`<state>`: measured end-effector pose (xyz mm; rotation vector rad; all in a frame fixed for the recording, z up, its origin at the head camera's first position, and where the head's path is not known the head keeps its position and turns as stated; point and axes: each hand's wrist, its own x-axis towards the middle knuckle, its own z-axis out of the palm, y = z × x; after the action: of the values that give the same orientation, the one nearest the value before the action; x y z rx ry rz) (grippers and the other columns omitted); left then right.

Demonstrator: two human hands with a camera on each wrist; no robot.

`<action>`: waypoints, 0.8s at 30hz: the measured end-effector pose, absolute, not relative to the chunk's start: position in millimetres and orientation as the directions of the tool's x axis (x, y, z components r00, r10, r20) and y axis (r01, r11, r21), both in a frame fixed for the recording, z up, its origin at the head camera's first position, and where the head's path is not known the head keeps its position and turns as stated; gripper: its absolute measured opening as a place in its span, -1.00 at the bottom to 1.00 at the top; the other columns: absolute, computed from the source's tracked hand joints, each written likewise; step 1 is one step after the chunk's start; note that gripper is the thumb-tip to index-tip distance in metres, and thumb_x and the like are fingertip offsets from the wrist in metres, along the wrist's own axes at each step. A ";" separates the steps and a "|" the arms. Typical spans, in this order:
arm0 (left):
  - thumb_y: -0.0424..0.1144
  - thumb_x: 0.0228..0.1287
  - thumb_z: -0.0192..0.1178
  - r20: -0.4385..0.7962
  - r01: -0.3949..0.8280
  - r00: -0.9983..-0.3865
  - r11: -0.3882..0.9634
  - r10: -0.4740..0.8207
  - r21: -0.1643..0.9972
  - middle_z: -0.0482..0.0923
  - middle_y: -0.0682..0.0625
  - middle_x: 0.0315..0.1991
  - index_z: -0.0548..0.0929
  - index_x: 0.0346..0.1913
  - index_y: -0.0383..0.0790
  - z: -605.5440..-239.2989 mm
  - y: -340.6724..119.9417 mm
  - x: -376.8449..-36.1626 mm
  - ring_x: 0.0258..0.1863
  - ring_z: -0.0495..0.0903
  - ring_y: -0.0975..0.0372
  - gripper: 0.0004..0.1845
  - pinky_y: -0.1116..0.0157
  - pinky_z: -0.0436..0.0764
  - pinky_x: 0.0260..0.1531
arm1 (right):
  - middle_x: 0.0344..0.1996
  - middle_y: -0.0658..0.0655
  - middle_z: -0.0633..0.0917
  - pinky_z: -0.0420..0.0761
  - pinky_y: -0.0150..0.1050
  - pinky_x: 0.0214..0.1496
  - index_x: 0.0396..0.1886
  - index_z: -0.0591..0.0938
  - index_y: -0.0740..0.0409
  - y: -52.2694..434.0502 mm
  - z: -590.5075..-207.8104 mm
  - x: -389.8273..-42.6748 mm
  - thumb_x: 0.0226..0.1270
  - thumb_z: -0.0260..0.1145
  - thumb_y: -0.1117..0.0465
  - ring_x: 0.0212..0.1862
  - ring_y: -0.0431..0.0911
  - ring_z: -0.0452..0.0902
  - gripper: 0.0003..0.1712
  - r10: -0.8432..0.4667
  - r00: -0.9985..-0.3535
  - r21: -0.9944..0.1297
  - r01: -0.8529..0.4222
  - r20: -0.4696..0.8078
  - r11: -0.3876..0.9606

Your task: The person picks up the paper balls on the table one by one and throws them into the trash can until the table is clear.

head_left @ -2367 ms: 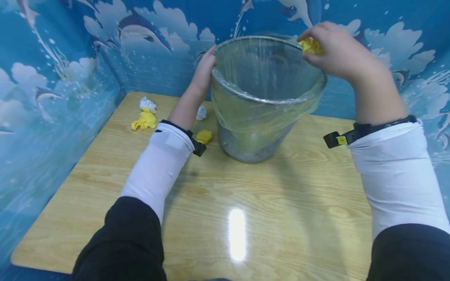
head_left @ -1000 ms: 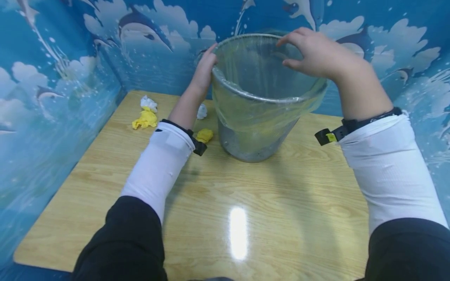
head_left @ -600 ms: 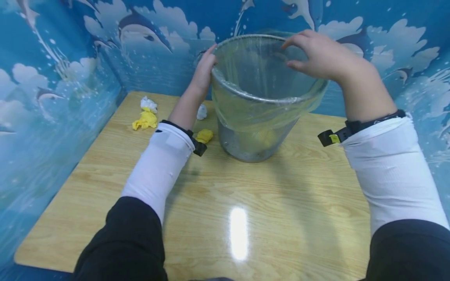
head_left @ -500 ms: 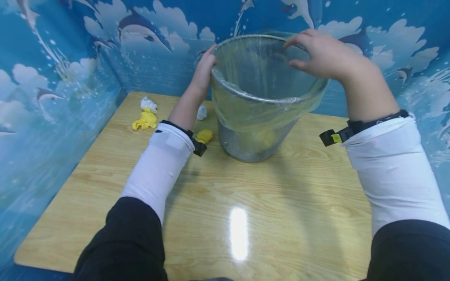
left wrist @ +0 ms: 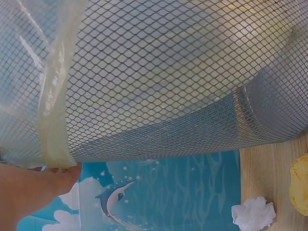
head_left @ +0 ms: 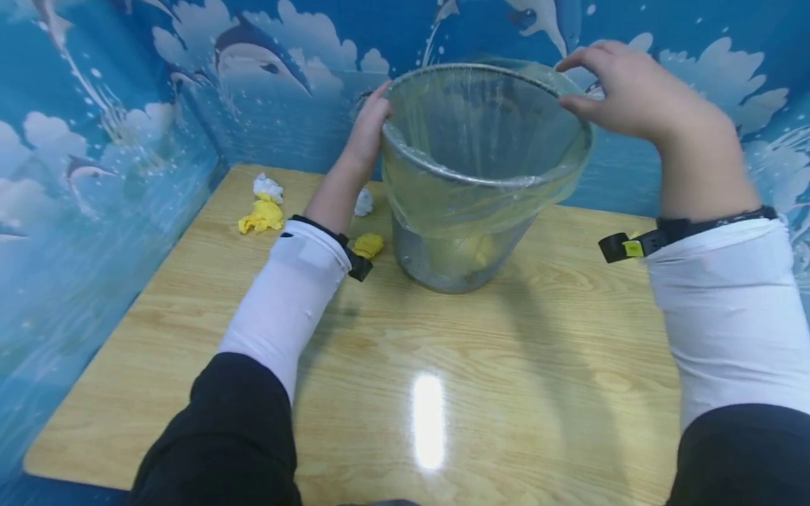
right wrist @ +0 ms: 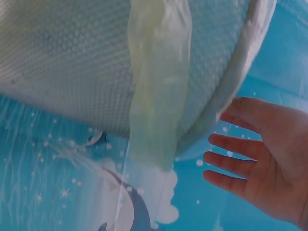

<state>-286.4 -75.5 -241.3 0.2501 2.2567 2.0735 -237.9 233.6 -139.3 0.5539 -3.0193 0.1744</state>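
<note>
A wire mesh waste bin stands on the table with a thin yellow-green bag folded over its rim. My left hand grips the rim at its left side; in the left wrist view, the left hand is at the folded bag edge. At the right of the rim is my right hand, holding nothing. Its fingers are spread and relaxed in the right wrist view, where the right hand is close beside the rim. Something yellow shows faintly through the lower bin wall.
On the table, left of the bin, lie a white crumpled paper ball and a yellow one side by side. Another yellow paper ball and a white one lie between left forearm and bin. A dolphin-printed curtain hangs behind.
My right hand held a yellow paper ball at the rim, then let go of it over the bin. It has since drawn back right, out past the rim. The left hand has stayed put.
</note>
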 end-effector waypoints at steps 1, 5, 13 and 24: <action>-0.13 0.38 -0.35 0.061 0.075 -0.985 0.081 0.162 0.994 -0.18 0.29 0.54 -0.04 0.55 0.11 -241.0 -76.2 -286.5 0.51 -0.19 0.40 -0.34 0.35 0.18 0.09 | 0.48 0.43 0.01 0.05 0.33 0.40 0.50 0.13 0.25 236.1 -139.1 -237.8 0.56 -0.06 0.06 0.46 0.39 -0.08 -0.36 -0.347 -0.934 -0.101 -0.355 0.091 0.929; -0.12 0.38 -0.35 0.062 0.077 -0.985 0.090 0.159 0.993 -0.18 0.29 0.54 -0.04 0.55 0.11 -240.6 -78.0 -286.3 0.52 -0.20 0.40 -0.34 0.33 0.17 0.11 | 0.46 0.47 0.03 0.05 0.36 0.38 0.50 0.12 0.27 246.7 -139.4 -237.5 0.56 -0.07 0.04 0.44 0.42 -0.06 -0.34 -0.310 -0.945 -0.108 -0.320 0.101 0.941; -0.13 0.37 -0.33 0.074 0.092 -0.983 0.108 0.167 0.990 -0.17 0.28 0.55 -0.04 0.55 0.09 -241.2 -77.3 -285.7 0.52 -0.18 0.37 -0.33 0.32 0.18 0.11 | 0.46 0.48 0.02 -0.08 0.35 0.43 0.48 0.13 0.35 284.9 -149.2 -235.4 0.55 -0.11 0.04 0.49 0.38 -0.18 -0.33 -0.190 -0.975 -0.121 -0.204 0.115 0.971; -0.10 0.37 -0.35 0.048 0.070 -0.985 0.127 0.164 0.989 -0.21 0.28 0.55 -0.05 0.55 0.12 -239.8 -76.0 -285.8 0.52 -0.20 0.37 -0.33 0.31 0.15 0.21 | 0.45 0.54 -0.08 -0.09 0.41 0.38 0.48 0.02 0.40 337.0 -174.1 -231.9 0.56 -0.13 0.01 0.46 0.45 -0.23 -0.28 -0.030 -0.998 -0.114 -0.037 0.061 0.993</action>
<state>-285.8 -76.0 -239.8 0.2397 2.3031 2.0150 -231.9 337.0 -174.1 0.0523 -3.0772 0.1770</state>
